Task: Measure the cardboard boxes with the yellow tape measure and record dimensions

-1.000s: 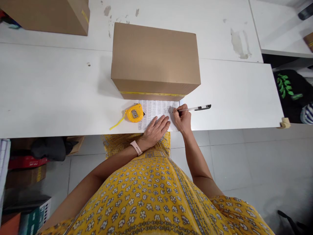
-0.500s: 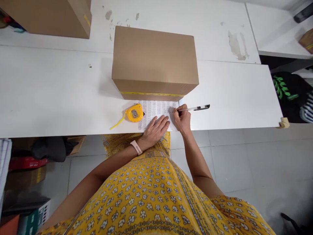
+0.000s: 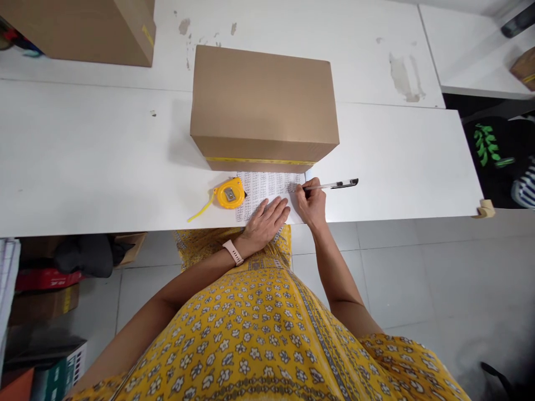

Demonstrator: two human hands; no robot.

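Observation:
My left hand (image 3: 266, 223) lies flat with its fingers stretched out over a sheet of paper (image 3: 254, 192) covered in columns of writing. In my right hand (image 3: 311, 203) is a clear pen (image 3: 334, 185) with a black cap end, its tip down at the sheet's right side. The fingers are closed around it. Just left of the paper sits a yellow tape measure (image 3: 229, 193), with a yellow strap trailing from it. A closed cardboard box (image 3: 265, 97) with yellow tape stands behind the sheet, at or over its far edge.
The white table (image 3: 96, 150) has a front edge close to my body. Another cardboard box (image 3: 100, 33) stands at the back left. Dark fabric with a green leaf print (image 3: 486, 145) lies beyond the table's right end. Boxes (image 3: 45, 303) are stacked below on the left.
The view has shifted very slightly. Both hands, the pen, the tape measure and the box keep their places.

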